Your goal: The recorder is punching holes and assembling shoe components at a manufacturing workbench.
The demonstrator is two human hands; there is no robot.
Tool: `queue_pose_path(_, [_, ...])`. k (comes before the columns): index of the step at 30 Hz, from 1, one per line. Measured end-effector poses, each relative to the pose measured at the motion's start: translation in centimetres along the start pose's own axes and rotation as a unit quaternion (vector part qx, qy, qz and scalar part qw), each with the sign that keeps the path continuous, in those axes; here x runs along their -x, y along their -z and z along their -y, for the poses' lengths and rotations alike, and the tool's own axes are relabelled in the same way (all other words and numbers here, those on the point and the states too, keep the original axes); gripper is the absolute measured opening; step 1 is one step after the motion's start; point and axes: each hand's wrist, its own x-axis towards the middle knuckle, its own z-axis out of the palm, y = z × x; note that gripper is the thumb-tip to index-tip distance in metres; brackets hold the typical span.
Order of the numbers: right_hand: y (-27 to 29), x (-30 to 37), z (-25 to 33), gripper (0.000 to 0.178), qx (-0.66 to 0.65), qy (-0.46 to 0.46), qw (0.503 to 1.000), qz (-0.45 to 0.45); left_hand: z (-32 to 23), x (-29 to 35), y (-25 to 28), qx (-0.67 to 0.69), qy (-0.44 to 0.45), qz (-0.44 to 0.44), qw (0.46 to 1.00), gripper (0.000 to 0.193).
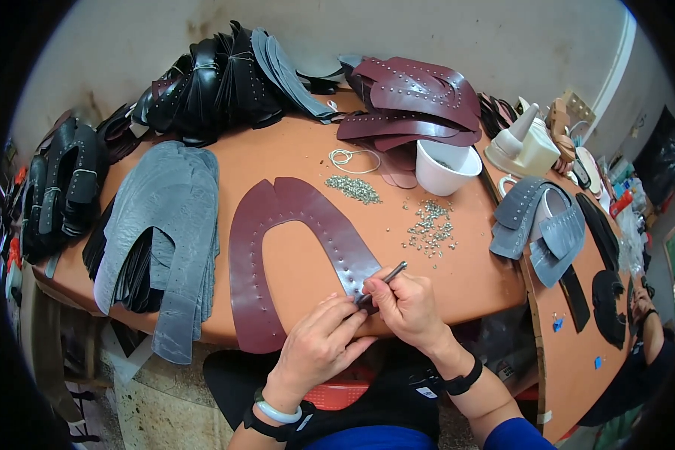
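Observation:
A U-shaped burgundy leather piece (249, 251) lies on the table in front of me, with small metal studs or holes along both legs. My left hand (319, 341) grips the lower end of its right leg, fingers curled close together at the table's front edge. In my right hand (411, 307) is a slim dark metal rod tool (394, 271), held slanted, its lower end down on the leather by my left fingertips. What lies under the fingertips is hidden. Beyond the leather are a pile of small metal studs (352, 189) and a looser scatter of metal rivet pieces (430, 226).
Grey leather pieces (176, 187) are stacked at left. Black studded bundles (210, 90) and burgundy studded pieces (420, 90) line the wall. A white tub (448, 171) stands near a cream bottle (529, 142). Grey straps (540, 225) lie at right; another person's arm (651, 330) shows far right.

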Motion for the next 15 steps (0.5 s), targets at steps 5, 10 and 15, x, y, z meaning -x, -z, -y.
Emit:
queue_pose_path(5, [1.7,0.1,-0.6,0.029,-0.148,-0.197,0.966,-0.077,-0.3,0.0,0.2,-0.006,0.001,0.002,1.0,0.037])
queue_pose_path(10, [3.5,-0.9,-2.6,0.033,-0.106,-0.209,0.963,-0.136,-0.3,0.0,0.1,-0.012,0.006,0.002,1.0,0.037])
queue_pose_path(15, [3.2,-1.1,-2.1,0.029,-0.02,-0.175,0.976,-0.127,-0.2,0.0,0.0,-0.005,0.009,0.002,1.0,0.037])
